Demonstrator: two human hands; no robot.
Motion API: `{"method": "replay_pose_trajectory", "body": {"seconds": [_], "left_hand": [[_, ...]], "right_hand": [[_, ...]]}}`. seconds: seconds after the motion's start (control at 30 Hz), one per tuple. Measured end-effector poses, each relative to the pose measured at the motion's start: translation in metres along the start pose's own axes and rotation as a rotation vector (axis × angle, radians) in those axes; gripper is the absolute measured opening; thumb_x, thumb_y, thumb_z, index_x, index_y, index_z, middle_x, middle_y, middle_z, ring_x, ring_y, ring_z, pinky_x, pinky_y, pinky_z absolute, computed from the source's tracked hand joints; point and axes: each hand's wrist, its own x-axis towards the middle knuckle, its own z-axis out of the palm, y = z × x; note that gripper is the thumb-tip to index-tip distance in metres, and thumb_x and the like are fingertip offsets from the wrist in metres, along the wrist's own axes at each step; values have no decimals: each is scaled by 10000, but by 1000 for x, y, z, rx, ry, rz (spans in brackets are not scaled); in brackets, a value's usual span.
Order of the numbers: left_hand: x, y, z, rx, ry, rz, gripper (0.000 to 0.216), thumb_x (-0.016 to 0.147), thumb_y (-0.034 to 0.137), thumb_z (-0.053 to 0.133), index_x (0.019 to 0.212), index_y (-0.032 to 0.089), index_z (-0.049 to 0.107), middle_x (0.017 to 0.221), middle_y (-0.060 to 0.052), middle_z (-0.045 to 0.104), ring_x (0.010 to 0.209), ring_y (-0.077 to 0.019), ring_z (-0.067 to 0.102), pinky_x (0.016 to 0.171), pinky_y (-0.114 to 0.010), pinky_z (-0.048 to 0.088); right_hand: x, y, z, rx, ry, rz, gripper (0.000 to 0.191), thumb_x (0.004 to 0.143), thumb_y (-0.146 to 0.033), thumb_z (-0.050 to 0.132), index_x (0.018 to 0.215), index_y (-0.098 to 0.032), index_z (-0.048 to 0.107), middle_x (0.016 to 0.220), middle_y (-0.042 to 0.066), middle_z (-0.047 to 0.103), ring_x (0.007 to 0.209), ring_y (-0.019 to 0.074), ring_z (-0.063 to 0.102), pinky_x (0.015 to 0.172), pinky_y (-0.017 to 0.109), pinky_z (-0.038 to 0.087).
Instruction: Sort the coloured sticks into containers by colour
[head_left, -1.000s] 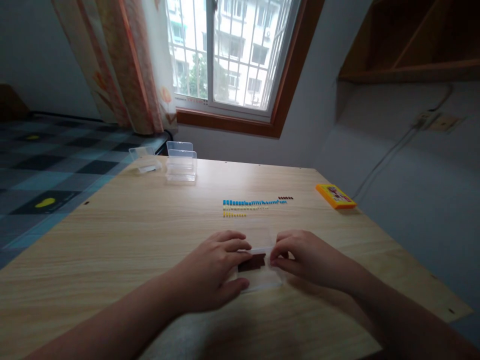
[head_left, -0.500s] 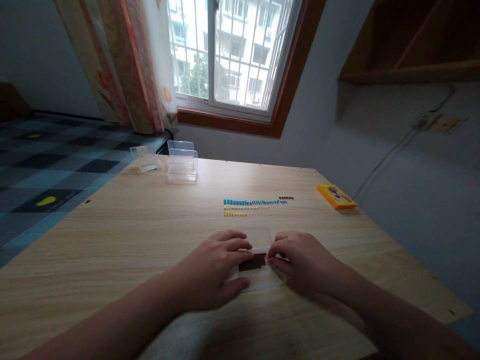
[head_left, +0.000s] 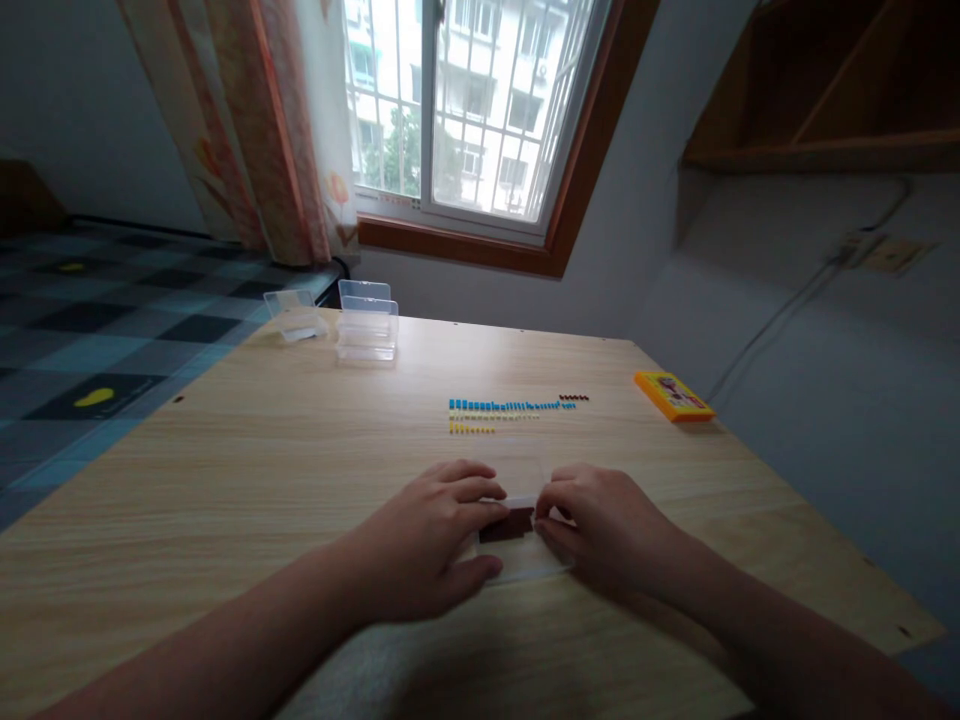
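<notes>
A clear plastic box [head_left: 551,563] with its lid [head_left: 517,462] folded back lies on the table in front of me. Inside it are dark brown pieces [head_left: 510,525], side by side. My left hand [head_left: 442,535] holds the box's left side, thumb at the near edge and fingers over the pieces. At the right end of the brown pieces, my right hand [head_left: 592,515] has thumb and forefinger pinched together inside the box; what lies between the fingertips is too small to make out. Beyond the box run rows of tiny blue pieces [head_left: 506,406], pale pieces [head_left: 491,416], yellow pieces [head_left: 469,429] and dark brown pieces [head_left: 574,398].
More clear plastic boxes [head_left: 367,335] and an open clear container [head_left: 296,315] stand at the table's back left. A yellow-orange box [head_left: 675,397] lies near the right edge of the wooden table [head_left: 300,440]. A bed [head_left: 150,330] adjoins on the left.
Both hands hold nearly the same positions at the box. The view has shifted slightly; nothing else has visibly moved.
</notes>
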Motion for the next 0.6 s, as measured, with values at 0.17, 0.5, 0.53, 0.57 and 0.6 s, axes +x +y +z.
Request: {"method": "replay_pose_trajectory", "body": {"seconds": [0.17,0.5,0.53,0.57,0.6], "left_hand": [[0,1,-1,-10,-2,-5,357,872,313,684,1204,185,712,1279,-111,721,1255,-338,616,1123,-516,465],[0,-1,1,-33,4,1,384,865,310,702,1236,211,698,1275,-93,721,1251,-332,616,1127,-511,456],[0,-1,1,-31,3,2,385,862,310,706,1233,209,700,1277,-94,720,1253,-332,614,1131,-510,453],[0,-1,1,-30,0,1,383,862,310,707,1229,205,701,1277,-95,719,1256,-333,612,1135,-509,449],[0,-1,1,-30,-2,1,379,862,309,707,1225,200,702,1276,-98,719,1257,-333,611,1138,-508,446]], "right_hand": [[-1,-1,3,9,17,-19,174,884,-194,632,855,-231,799,844,17,737,764,160,647,676,276,357],[-4,-1,-2,-16,11,-10,185,918,-210,636,876,-243,813,848,19,746,776,170,664,671,277,364],[-4,-1,-1,-18,6,-10,186,914,-206,637,874,-246,814,842,18,746,771,168,663,669,276,362],[-4,-2,0,-22,2,-11,186,910,-203,639,867,-246,814,837,17,747,764,167,661,664,276,358],[-4,-2,1,-27,0,-14,186,908,-202,639,857,-244,813,830,18,747,757,166,659,659,276,354]]}}
